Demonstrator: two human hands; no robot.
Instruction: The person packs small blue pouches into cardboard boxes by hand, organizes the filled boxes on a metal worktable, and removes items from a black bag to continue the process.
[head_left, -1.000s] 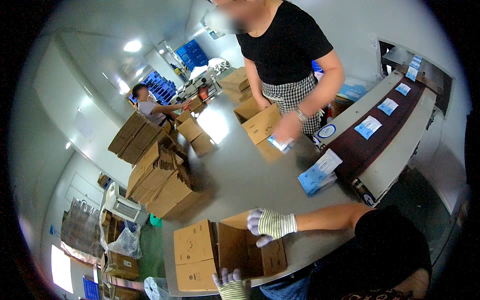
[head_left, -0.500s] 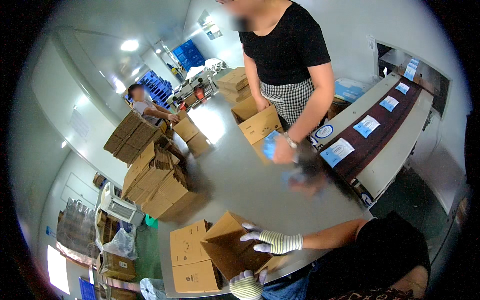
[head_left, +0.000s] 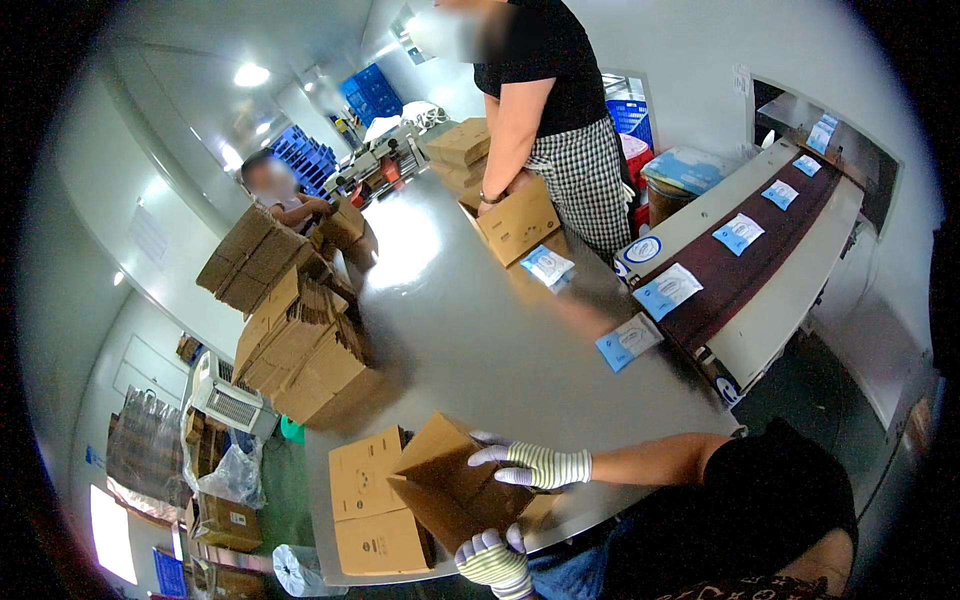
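An open cardboard box (head_left: pixel 455 490) sits at the near edge of the metal table, its inside facing up and bare. My left hand (head_left: pixel 495 562), in a striped knit glove, is closed over the box's near edge, its thumb raised apart from the fingers. Across the box, my gloved right hand (head_left: pixel 545 466) has its fingers stretched and spread over the right side, against the cardboard. Beside the box on the left lies another brown carton (head_left: pixel 375 505) with printed panels.
Stacked flat cartons (head_left: pixel 310 350) stand along the table's left side. Blue-and-white packets ride a dark conveyor belt (head_left: pixel 745 270) at right; one packet (head_left: pixel 629 342) lies at its end, another (head_left: pixel 547 267) near a co-worker's box (head_left: pixel 520 222). A second person (head_left: pixel 290 200) works far left.
The co-worker has moved from reaching toward the belt end to bending with both hands at their box. Packets now lie on the table. My hands keep nearly the same place on the box.
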